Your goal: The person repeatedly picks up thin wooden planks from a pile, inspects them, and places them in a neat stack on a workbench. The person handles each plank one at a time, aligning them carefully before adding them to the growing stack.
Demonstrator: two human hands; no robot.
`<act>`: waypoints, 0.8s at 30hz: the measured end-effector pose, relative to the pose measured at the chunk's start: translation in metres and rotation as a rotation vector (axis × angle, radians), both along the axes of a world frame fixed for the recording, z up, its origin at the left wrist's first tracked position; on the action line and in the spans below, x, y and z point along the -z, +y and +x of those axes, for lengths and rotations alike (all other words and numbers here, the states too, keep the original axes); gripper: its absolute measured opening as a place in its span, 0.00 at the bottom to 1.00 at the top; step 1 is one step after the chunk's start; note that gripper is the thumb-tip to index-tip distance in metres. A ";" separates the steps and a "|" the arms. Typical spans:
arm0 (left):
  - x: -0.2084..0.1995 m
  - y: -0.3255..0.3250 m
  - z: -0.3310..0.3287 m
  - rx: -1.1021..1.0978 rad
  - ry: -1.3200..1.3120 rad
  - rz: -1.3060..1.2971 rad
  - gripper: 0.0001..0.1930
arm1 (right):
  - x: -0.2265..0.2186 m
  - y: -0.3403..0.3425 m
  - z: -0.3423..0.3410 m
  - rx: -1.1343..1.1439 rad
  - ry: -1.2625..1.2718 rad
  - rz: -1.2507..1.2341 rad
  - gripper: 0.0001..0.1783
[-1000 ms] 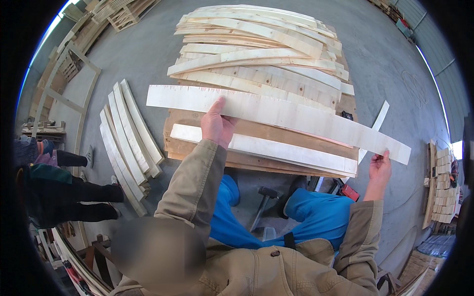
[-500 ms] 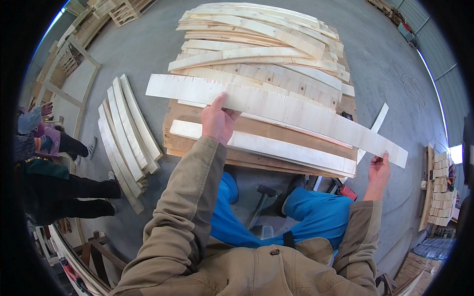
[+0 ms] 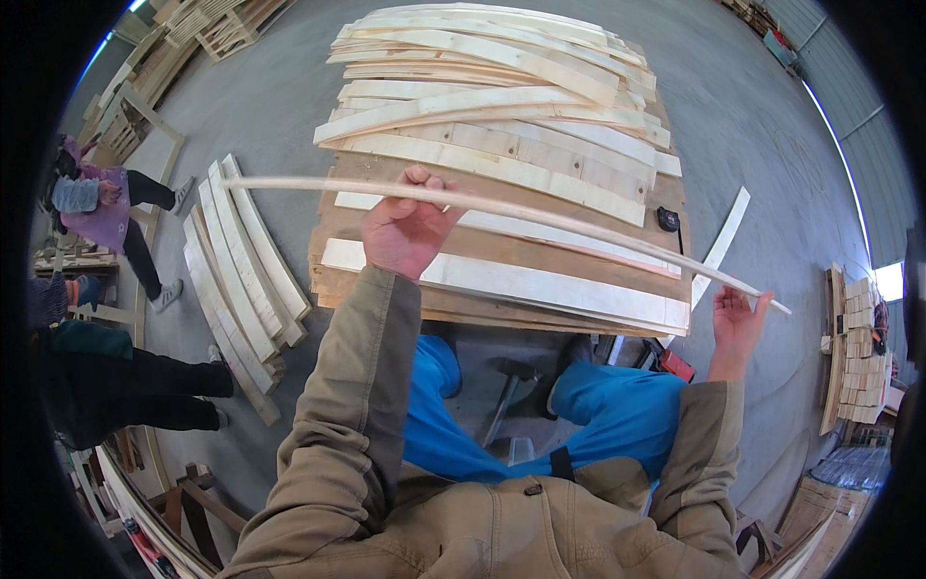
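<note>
Between my two hands a long, thin wooden board [image 3: 569, 228] is held up edge-on, so only its narrow side shows. My left hand [image 3: 410, 232] grips it left of the middle, fingers over the top edge. Near its right end, my right hand [image 3: 739, 318] pinches it. Beneath the board is a low stack topped with a brown sheet [image 3: 588, 234]. Close to me on that sheet lie pale boards [image 3: 540, 288], with another pale strip partly hidden behind the held board. A black tape measure [image 3: 667, 220] rests at the sheet's right side.
A heap of loose boards [image 3: 482, 92] covers the far part of the stack. More boards [image 3: 246, 280] lie on the floor at left, near two people [image 3: 116, 217]. A hammer [image 3: 506, 396] stands between my legs. One board [image 3: 723, 236] leans at right.
The board has been turned from its broad face to its thin edge, its left end dropping slightly. At left, a person in a pink garment has come further into view.
</note>
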State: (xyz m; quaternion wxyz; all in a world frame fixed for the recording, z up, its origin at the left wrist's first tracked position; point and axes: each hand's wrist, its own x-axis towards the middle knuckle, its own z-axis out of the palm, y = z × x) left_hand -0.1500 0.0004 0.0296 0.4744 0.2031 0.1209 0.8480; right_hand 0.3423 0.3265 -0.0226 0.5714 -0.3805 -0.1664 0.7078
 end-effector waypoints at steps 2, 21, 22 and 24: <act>-0.001 0.002 -0.004 0.150 0.136 0.244 0.28 | -0.001 -0.001 -0.002 -0.006 -0.039 0.016 0.31; 0.030 0.007 -0.011 -0.431 -0.167 -0.558 0.11 | 0.028 0.025 0.028 0.086 0.077 0.167 0.12; 0.026 0.006 -0.010 -0.412 -0.136 -0.519 0.12 | 0.029 0.025 0.028 0.088 0.067 0.164 0.12; 0.018 0.005 -0.006 -0.386 -0.111 -0.488 0.14 | 0.029 0.025 0.028 0.096 0.051 0.165 0.11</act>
